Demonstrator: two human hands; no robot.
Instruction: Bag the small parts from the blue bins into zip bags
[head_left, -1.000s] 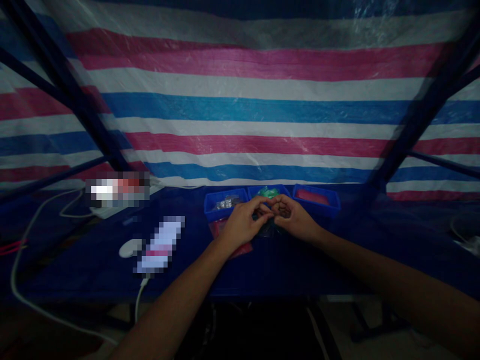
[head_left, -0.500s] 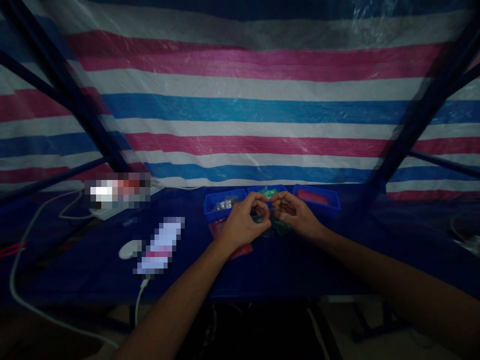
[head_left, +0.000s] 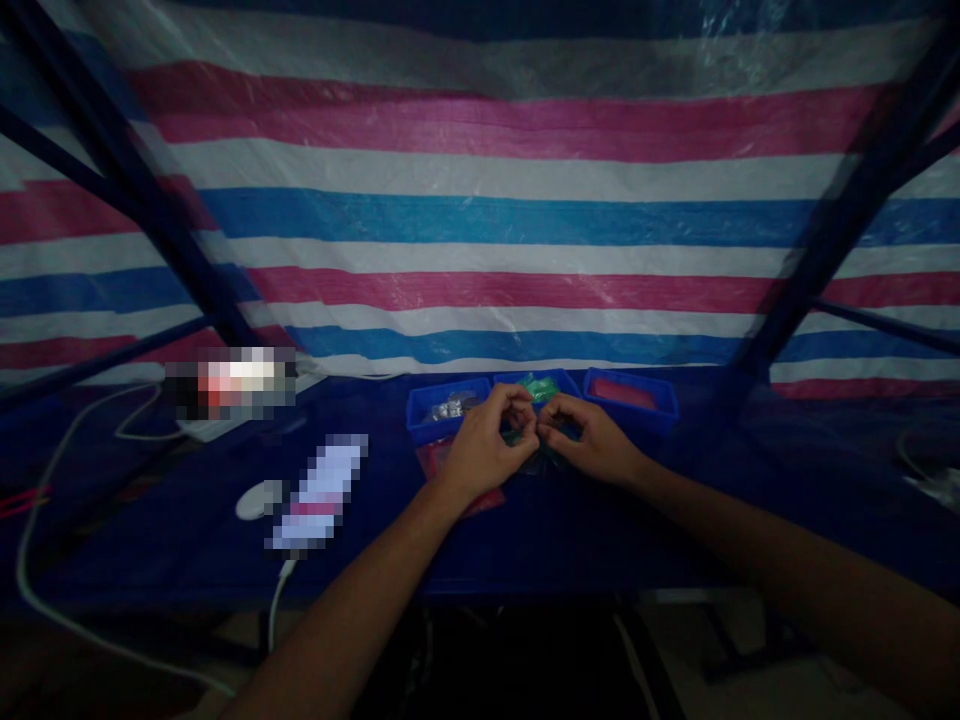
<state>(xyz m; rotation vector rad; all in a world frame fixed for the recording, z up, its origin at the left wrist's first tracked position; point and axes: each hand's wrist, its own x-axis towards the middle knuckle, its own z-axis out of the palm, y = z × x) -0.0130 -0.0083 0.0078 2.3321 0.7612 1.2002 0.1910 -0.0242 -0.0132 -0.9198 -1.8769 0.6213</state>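
My left hand and my right hand meet fingertip to fingertip over the dark blue table, just in front of three small blue bins. Both hands are closed in a pinch on a small item between them that is too dark to name. The left bin holds shiny clear packets, the middle bin green pieces, the right bin something red. A red packet lies under my left hand.
A striped pink, blue and white tarp hangs behind the table between dark poles. At the left lie a white round object, white cables and two blurred-out items. The table's front edge runs below my forearms.
My right hand has turned palm-down and dropped a little, closing in on my left fingertips. The green piece seen below my right hand half a second ago no longer shows.
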